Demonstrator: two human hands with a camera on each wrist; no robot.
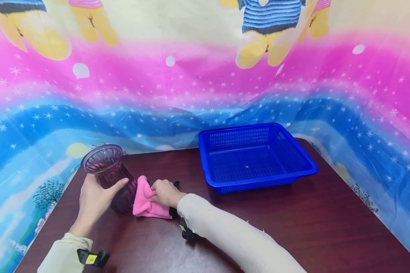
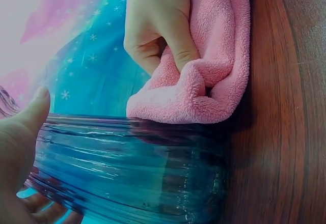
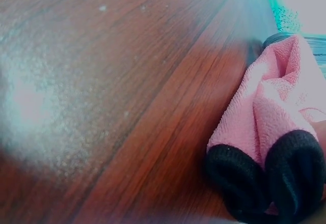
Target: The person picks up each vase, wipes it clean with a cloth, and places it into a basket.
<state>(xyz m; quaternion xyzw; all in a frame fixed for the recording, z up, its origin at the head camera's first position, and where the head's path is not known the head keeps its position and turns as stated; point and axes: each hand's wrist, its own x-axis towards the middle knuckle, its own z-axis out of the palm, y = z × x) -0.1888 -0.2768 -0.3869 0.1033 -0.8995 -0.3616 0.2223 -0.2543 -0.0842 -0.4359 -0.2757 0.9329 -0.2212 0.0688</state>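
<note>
A purple ribbed glass vase point(image 1: 123, 189) with a flared rim stands at the left of the table, tilted slightly in the head view. My left hand point(image 1: 95, 197) grips its neck, thumb on the near side and fingers round the far side. A folded pink cloth point(image 1: 144, 201) with black edging touches the vase's right side. My right hand point(image 1: 165, 193) holds this cloth bunched against the glass, its fingers pressed into the folds. In the left wrist view the cloth point(image 2: 214, 56) lies along the vase's side point(image 2: 127, 168). The right wrist view shows the cloth's black edge point(image 3: 234, 175).
A blue plastic basket point(image 1: 259, 184) with perforated walls sits at the back right of the dark wood table point(image 1: 294, 223). Behind and beside the table hangs a printed pink and blue curtain point(image 1: 140, 83). Each wrist wears a black strap point(image 1: 93, 258).
</note>
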